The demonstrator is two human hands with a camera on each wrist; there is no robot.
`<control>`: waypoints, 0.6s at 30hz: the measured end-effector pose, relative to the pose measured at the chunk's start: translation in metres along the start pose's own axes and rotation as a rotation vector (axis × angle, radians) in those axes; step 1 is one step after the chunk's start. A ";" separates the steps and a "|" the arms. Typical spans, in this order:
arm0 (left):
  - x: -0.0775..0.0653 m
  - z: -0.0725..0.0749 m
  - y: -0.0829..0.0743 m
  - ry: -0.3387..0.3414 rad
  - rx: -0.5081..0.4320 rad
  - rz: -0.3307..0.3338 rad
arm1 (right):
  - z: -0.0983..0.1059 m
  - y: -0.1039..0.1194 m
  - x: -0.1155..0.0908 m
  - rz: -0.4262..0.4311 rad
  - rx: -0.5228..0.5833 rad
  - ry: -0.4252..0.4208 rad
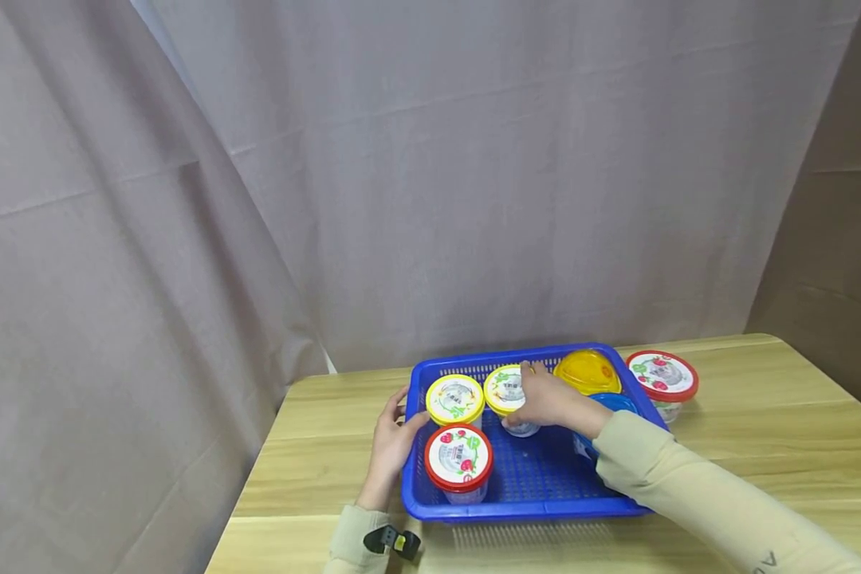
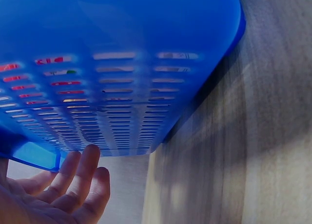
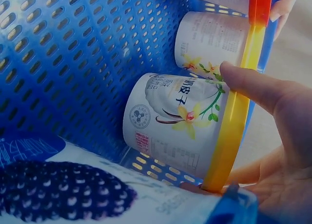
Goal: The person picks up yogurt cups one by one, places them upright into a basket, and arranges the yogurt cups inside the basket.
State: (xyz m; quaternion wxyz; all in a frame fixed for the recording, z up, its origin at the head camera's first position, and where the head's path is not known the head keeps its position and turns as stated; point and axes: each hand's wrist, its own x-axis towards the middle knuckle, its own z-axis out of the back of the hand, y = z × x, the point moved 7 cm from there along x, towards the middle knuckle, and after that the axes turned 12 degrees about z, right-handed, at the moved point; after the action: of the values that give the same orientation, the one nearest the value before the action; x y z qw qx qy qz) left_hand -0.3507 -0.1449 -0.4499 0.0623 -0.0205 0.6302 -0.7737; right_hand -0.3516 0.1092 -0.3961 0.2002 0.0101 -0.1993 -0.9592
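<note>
A blue plastic basket [image 1: 531, 509] with slotted walls holds several white printed tubs. My right hand [image 1: 551, 399] grips a yellow-lidded tub [image 1: 504, 389] near the basket's back wall, its thumb on one side of the lid and fingers on the other. That tub [image 3: 170, 121] shows a flower print in the right wrist view. My left hand [image 1: 391, 438] holds the basket's left rim, thumb over the edge and fingers along the outer wall. Beside it, inside the basket, stand another yellow-lidded tub [image 1: 455, 399] and a red-lidded tub [image 1: 459, 458].
At the basket's right end are an orange-yellow lidded tub [image 1: 588, 371] and a blue-lidded tub [image 1: 615, 403], the latter partly behind my right sleeve. A red-lidded tub [image 1: 662, 376] stands outside on the wooden table [image 1: 768, 414]. A grey curtain [image 1: 473, 199] hangs behind.
</note>
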 end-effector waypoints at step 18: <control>0.000 0.000 0.002 -0.002 -0.007 0.007 | -0.004 0.002 -0.001 -0.007 -0.020 0.004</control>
State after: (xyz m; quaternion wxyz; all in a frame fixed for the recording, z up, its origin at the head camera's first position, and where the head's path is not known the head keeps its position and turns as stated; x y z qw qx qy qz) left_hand -0.3501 -0.1451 -0.4514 0.0654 -0.0192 0.6328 -0.7713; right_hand -0.3498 0.1060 -0.3985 0.1975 0.0106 -0.1895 -0.9618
